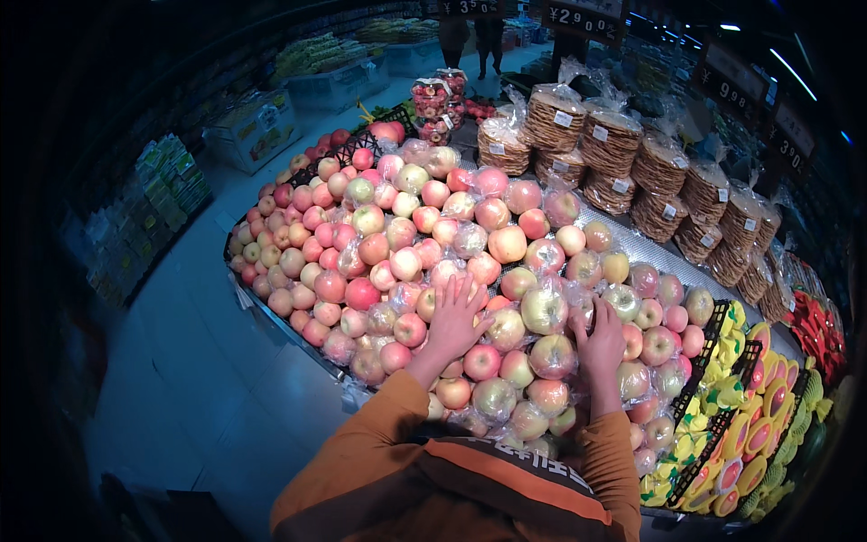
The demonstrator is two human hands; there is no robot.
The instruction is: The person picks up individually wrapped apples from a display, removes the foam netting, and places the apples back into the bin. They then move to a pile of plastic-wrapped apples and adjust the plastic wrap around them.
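A broad heap of red and pale-green apples (361, 294) lies before me, several of them wrapped in clear plastic film. My left hand (455, 318) rests on the middle of the heap, palm down, its fingers spread over the fruit. To the right, my right hand (600, 335) reaches down among wrapped apples with bent fingers; whether it grips one is hidden. Between the two hands sit a large wrapped pale-green apple (544, 310) and a wrapped red-green apple (553, 356).
Bagged stacks of flat brown rounds (613, 142) stand behind the apples. Fruit in yellow wrapping (760, 433) fills the right end, beside black plastic crate dividers (711, 440). Clear tubs of small red fruit (431, 101) stand at the back. Two people (489, 40) are far off.
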